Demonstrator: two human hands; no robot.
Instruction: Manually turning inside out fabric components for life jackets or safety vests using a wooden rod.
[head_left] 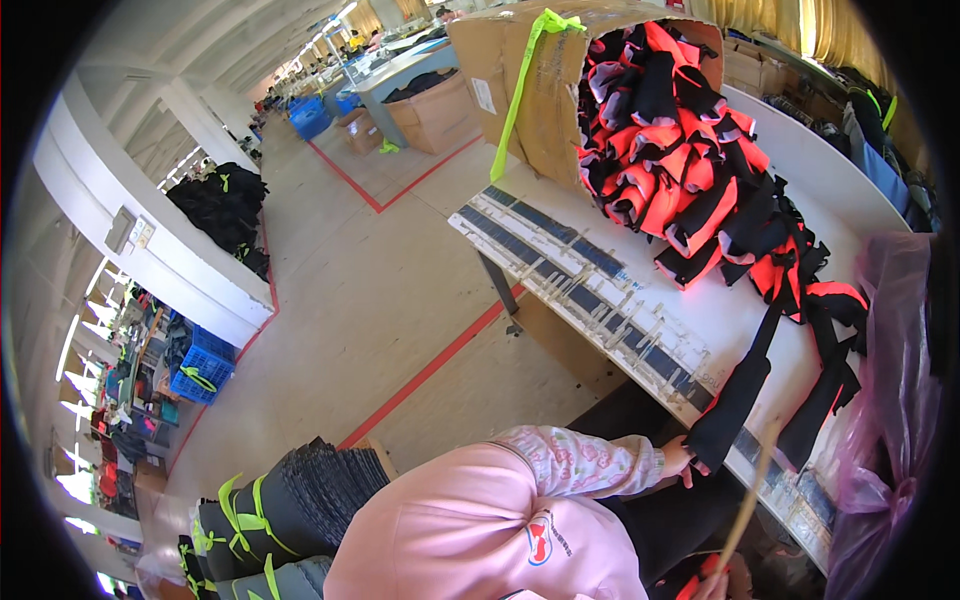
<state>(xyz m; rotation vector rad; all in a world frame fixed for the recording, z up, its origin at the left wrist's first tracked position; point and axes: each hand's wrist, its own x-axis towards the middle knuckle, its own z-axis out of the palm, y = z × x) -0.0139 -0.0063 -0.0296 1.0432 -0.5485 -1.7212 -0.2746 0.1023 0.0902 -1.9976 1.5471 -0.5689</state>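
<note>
My left hand (680, 458), at the end of a floral sleeve, pinches the lower end of a long black fabric piece (735, 405) at the table's near edge. Beside it, another black fabric piece (818, 405) with a coral-red side trails down the table. Low in the picture, my right hand (712, 586) is closed around the bottom of a thin wooden stick (748, 500), which rises at a slant and looks slightly blurred. Its fingers are partly cut off by the lower edge. Some black and coral-red fabric shows beside that hand.
A cardboard box (540, 100) lies on its side on the white table (560, 240), spilling a heap of black and coral-red pieces (680, 150). Purple plastic (885, 400) hangs at the right. Bundled dark sheets (290, 505) stand at the left, and a blue crate (205, 365) sits beyond.
</note>
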